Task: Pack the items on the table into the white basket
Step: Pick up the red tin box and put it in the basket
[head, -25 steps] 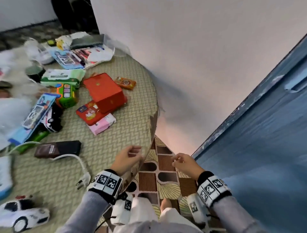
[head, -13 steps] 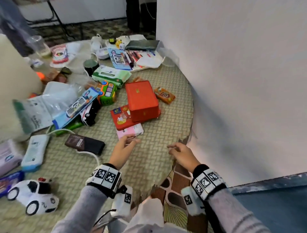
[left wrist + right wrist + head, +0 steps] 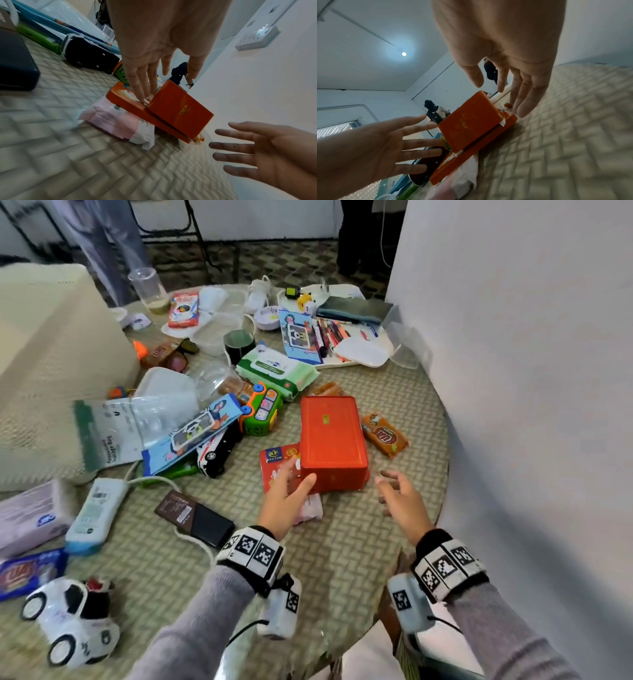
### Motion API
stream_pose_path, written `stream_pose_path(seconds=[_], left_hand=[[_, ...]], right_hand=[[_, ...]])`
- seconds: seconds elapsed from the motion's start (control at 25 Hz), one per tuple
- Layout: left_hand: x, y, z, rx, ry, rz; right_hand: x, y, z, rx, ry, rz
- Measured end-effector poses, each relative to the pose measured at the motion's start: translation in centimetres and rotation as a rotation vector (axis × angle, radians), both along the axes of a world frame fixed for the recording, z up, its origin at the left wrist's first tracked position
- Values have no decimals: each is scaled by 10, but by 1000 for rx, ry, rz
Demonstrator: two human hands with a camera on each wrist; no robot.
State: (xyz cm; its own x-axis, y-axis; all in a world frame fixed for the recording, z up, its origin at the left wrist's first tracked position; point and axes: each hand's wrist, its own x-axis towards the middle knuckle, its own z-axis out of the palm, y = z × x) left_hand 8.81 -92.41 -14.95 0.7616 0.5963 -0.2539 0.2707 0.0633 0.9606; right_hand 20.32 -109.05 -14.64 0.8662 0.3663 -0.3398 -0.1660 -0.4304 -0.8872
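Both hands advanced: left hand (image 3: 286,501) touches glossy rectangular red box (image 3: 330,440); right hand (image 3: 402,501) spread.

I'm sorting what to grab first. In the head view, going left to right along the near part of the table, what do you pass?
White toy car → dark rectangular power bank → left hand → right hand.

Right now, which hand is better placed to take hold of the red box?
The left hand: its fingers already reach the near left corner of the red box. The right hand is open and hangs apart from the box on its right. Likely both will close on it.
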Motion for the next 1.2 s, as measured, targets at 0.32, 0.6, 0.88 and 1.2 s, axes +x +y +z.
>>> stream_pose_path(seconds=[0.32,0.6,0.88,1.2], left_hand=[[41,2,-1,-50,107,102],[44,-12,-13,-24,100,182],[8,-26,-22,-213,-34,374],[-18,-17,16,-146,-120,480]], right_hand=[[56,41,-6,16,133,193],[66,30,-27,202,204,211],[72,44,5,452,430,408],[48,77,38,488,249,707]])
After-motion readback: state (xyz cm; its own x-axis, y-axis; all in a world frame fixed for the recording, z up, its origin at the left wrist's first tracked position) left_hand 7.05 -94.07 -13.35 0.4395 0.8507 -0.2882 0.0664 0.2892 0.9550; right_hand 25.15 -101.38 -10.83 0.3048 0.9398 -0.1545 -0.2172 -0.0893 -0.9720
